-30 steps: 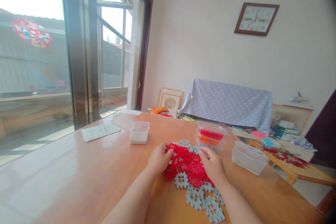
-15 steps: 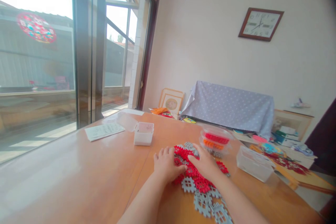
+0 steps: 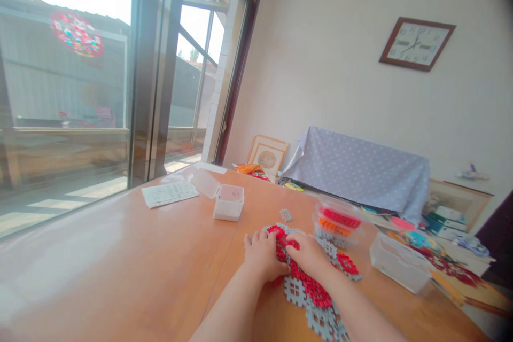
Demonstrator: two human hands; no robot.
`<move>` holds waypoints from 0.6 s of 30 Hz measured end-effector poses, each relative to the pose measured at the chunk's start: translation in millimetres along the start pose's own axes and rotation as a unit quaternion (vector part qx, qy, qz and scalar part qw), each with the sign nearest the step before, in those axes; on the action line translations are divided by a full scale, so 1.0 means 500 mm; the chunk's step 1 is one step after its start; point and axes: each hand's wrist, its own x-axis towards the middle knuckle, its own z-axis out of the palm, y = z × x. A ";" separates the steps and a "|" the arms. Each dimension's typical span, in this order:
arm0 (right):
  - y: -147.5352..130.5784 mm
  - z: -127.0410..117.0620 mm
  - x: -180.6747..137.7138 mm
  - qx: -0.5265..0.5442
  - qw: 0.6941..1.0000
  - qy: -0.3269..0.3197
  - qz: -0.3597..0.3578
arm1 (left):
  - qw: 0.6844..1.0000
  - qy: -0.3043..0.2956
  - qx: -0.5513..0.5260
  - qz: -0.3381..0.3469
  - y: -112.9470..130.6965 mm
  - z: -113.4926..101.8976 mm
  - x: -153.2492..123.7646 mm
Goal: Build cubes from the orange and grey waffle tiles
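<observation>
Toward the table's [image 3: 140, 256] near edge, the left hand [image 3: 262, 255] and right hand [image 3: 310, 254] lie flat on red tiles [image 3: 316, 291], seemingly gripping nothing; grey tiles [image 3: 320, 321] adjoin.

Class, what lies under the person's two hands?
Under the left hand and right hand lie red lattice tiles and grey lattice tiles; pieces directly beneath the palms are hidden.

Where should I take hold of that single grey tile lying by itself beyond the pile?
Probably by two opposite edges, coming straight down from above. The grey tile lies flat on the table, apart from the pile, so its rim is free all round while its underside is not; the notched edges should give some purchase.
</observation>
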 end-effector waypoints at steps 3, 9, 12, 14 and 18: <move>-0.015 -0.006 -0.005 0.113 0.993 0.021 0.015 | 1.000 0.006 0.005 0.007 -0.002 -0.001 0.002; -0.035 -0.021 -0.006 0.429 0.894 0.017 0.123 | 1.000 0.024 0.004 -0.010 -0.005 -0.008 0.006; -0.032 -0.030 -0.002 0.485 0.866 0.025 0.118 | 0.999 0.037 0.009 -0.023 -0.008 -0.011 0.008; -0.024 -0.033 0.005 0.465 0.879 0.030 0.103 | 0.998 0.053 0.014 -0.029 -0.011 -0.011 0.011; 0.004 -0.030 0.031 0.313 0.942 0.060 0.100 | 0.995 0.088 0.005 -0.051 -0.016 -0.013 0.013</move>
